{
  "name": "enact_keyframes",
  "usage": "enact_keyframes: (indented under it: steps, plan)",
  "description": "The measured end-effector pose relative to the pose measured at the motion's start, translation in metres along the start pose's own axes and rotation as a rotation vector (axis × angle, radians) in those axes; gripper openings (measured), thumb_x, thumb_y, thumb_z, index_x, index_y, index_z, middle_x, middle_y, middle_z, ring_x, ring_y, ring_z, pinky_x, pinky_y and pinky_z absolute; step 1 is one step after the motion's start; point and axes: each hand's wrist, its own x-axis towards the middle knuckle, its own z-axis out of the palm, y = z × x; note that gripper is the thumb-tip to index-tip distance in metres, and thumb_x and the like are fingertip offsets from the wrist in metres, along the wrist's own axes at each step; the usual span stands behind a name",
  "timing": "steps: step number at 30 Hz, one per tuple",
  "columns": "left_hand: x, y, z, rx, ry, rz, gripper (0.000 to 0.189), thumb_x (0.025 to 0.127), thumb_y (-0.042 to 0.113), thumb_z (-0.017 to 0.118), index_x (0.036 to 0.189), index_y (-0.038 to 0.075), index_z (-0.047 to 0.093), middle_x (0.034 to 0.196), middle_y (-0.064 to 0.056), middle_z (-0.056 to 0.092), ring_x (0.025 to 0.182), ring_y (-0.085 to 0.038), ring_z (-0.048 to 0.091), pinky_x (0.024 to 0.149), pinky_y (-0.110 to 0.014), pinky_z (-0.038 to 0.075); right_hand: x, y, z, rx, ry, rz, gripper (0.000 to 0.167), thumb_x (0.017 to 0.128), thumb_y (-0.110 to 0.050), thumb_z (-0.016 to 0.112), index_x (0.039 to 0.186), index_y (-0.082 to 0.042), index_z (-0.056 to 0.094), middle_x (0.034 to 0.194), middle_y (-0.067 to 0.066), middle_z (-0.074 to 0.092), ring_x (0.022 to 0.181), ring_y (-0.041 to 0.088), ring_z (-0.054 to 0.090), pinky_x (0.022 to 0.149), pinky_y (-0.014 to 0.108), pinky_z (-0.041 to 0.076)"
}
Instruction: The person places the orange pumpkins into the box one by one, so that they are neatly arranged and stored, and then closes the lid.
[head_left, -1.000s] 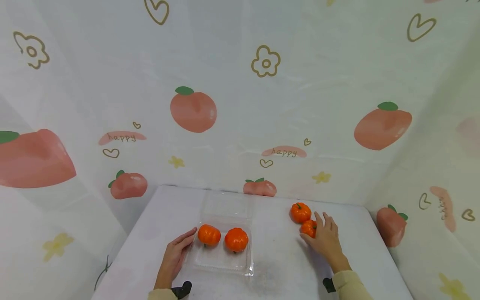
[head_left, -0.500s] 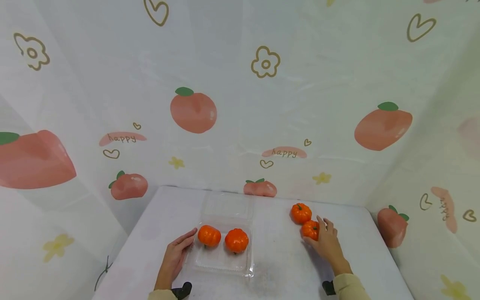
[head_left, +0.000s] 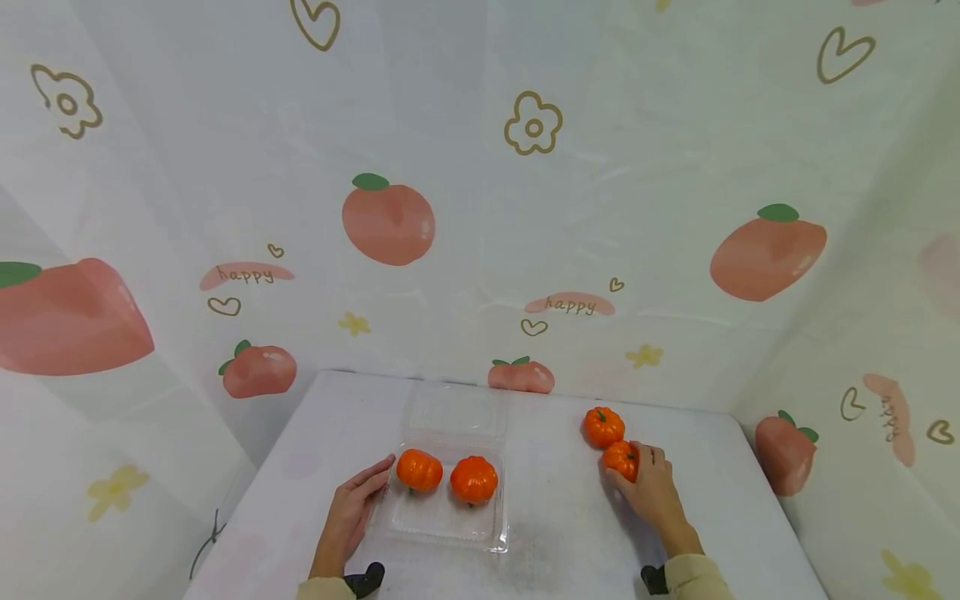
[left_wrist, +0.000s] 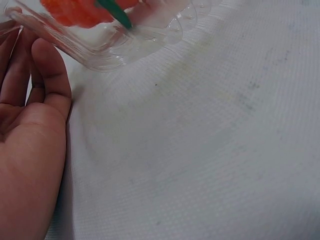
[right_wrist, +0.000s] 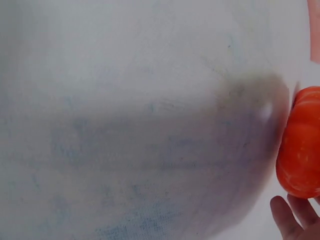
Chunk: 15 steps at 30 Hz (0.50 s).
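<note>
In the head view, a clear plastic clamshell box (head_left: 435,537) stands open with its lid (head_left: 456,410) laid back. Two small orange pumpkins (head_left: 419,472) (head_left: 473,481) sit in its base. My left hand (head_left: 351,508) rests along the box's left side, its fairly straight fingers at the rim; the left wrist view shows the thumb (left_wrist: 52,72) just outside the plastic. At the right, my right hand (head_left: 654,492) holds a third pumpkin (head_left: 620,460), thumb in front and fingers curled round its right side. That pumpkin's green stem shows on top. The hand covers its right part.
Another orange pumpkin (head_left: 603,427) stands right behind the held one, close against it. A white cloth covers the table (head_left: 555,517). Behind and beside the table hangs a pale curtain (head_left: 465,208) printed with peaches. A thin dark cord (head_left: 206,542) hangs at the left.
The fingers of my right hand have come down and drawn in round the nearer pumpkin on the right. My left hand and the box have stayed in place.
</note>
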Motion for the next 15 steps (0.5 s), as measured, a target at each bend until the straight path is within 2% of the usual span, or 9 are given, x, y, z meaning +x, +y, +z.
enact_keyframes:
  steps: [7, 15]
  plan:
    - [0.000, 0.000, 0.001, 0.000, 0.002, 0.008, 0.036, 0.089, 0.017, 0.078, 0.124, 0.015, 0.075, 0.128, 0.006, 0.073, 0.107, 0.008, 0.066, 0.092, -0.013, 0.054, -0.004, -0.006, -0.003, 0.039, 0.064, -0.057, 0.075, 0.092, -0.041, 0.072, 0.145, 0.003, 0.040, 0.140, 0.029, 0.038, 0.127, 0.049, 0.039, 0.106, 0.068, 0.043]
    - [0.001, -0.001, 0.000, 0.016, 0.001, 0.006, 0.044, 0.087, 0.019, 0.079, 0.130, 0.011, 0.071, 0.126, 0.009, 0.074, 0.107, 0.009, 0.066, 0.092, -0.013, 0.054, -0.004, -0.015, -0.007, 0.051, 0.114, -0.102, 0.072, 0.092, -0.038, 0.072, 0.144, 0.003, 0.042, 0.140, 0.029, 0.039, 0.127, 0.048, 0.040, 0.105, 0.068, 0.044]
